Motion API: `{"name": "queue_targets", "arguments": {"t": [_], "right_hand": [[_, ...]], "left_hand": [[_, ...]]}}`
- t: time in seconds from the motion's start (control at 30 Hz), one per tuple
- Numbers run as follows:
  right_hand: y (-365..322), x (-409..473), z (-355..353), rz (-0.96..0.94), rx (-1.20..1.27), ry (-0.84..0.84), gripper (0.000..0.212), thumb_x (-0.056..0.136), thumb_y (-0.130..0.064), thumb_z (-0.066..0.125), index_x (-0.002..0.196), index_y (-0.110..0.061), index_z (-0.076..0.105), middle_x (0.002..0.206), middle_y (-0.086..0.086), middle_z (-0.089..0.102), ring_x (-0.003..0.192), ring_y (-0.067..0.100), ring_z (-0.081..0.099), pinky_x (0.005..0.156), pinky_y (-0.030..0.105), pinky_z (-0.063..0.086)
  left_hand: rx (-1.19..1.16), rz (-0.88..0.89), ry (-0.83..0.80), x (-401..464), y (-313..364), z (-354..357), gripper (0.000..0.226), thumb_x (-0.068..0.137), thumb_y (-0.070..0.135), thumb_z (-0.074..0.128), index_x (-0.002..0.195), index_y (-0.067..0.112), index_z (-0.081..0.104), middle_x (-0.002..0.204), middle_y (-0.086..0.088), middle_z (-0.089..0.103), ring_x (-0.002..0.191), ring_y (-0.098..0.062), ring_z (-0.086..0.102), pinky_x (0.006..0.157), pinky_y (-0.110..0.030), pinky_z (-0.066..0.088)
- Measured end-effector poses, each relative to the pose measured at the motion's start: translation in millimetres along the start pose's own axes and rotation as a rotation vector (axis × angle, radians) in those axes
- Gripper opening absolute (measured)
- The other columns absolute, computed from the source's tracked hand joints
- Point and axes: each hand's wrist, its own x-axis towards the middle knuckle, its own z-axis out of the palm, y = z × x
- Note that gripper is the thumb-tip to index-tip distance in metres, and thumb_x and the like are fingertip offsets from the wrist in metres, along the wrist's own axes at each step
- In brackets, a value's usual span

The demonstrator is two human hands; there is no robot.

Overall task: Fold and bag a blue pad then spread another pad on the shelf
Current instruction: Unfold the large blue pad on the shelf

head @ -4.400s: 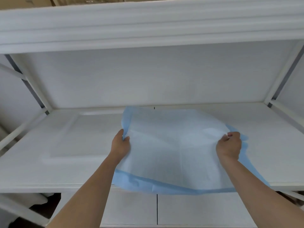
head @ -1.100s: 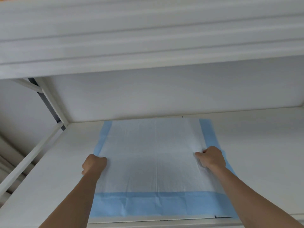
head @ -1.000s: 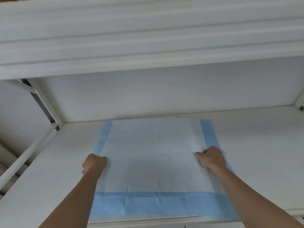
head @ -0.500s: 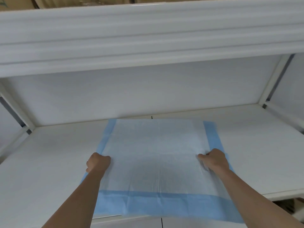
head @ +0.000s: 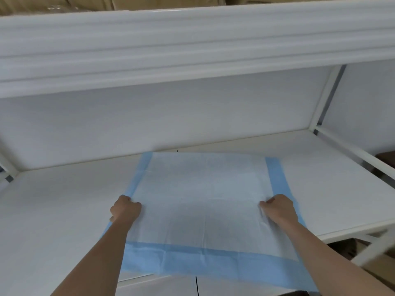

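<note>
The pad (head: 205, 201) lies spread on the white shelf (head: 59, 201), its far edge close to the back wall (head: 162, 122) and its near blue border hanging a little past the front lip. It has a pale quilted middle with a blue band down each side and across the near end.

The left hand (head: 125, 210) is a closed fist at the pad's left edge, fingers curled down onto the blue band; it looks to be pinching or pinning that edge, though the fingertips are hidden under the knuckles. The right hand (head: 277, 209) is curled the same way just inside the right blue band, and small wrinkles fan out from under it, so it seems to have a bit of the sheet bunched in its grip.

This looks like a very light, limp sheet. Faint fold lines cross it, and I'd guess it holds a crease easily. It would not stay stiff if lifted by one point; it would sag and fold over itself. The backing is probably a thin plastic film, so it may slide readily over the smooth shelf board. The sensible places to hold are the side borders or the corners, one in each hand, kept taut between them. Tugging hard in the padded middle would likely just rumple it.
</note>
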Motion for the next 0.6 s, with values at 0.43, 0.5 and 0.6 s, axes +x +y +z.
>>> {"name": "queue_targets", "arguments": {"t": [0.43,0.5,0.6], "right_hand": [[4.4,-13.7,22.3,0.026,-0.076,0.222,0.016,0.09,-0.026,0.06,0.081,-0.014,0.057,0.098,0.012,0.066,0.093,0.034,0.062,0.076,0.037,0.047],[3.4,-13.5,24.5,0.013,-0.092,0.236,0.015,0.091,-0.025,0.058,0.082,-0.013,0.057,0.097,0.013,0.065,0.092,0.034,0.061,0.074,0.036,0.046],[-0.6,-13.1,27.2,-0.001,-0.125,0.248,0.016,0.091,-0.024,0.055,0.088,-0.009,0.061,0.098,0.014,0.064,0.093,0.035,0.062,0.073,0.036,0.044]], "left_hand": [[0.035,0.03,0.087,10.0,-26.4,-23.0,0.014,0.081,0.005,0.065,0.093,0.001,0.071,0.097,-0.023,0.067,0.093,-0.039,0.064,0.08,-0.04,0.051],[0.044,0.048,0.081,8.1,-26.7,-25.6,0.01,0.082,0.005,0.062,0.088,0.002,0.07,0.093,-0.022,0.067,0.089,-0.038,0.063,0.076,-0.039,0.051],[0.047,0.088,0.06,10.4,-31.0,-28.1,0.012,0.083,0.005,0.058,0.082,0.0,0.068,0.089,-0.022,0.067,0.084,-0.038,0.062,0.073,-0.038,0.05]]}}
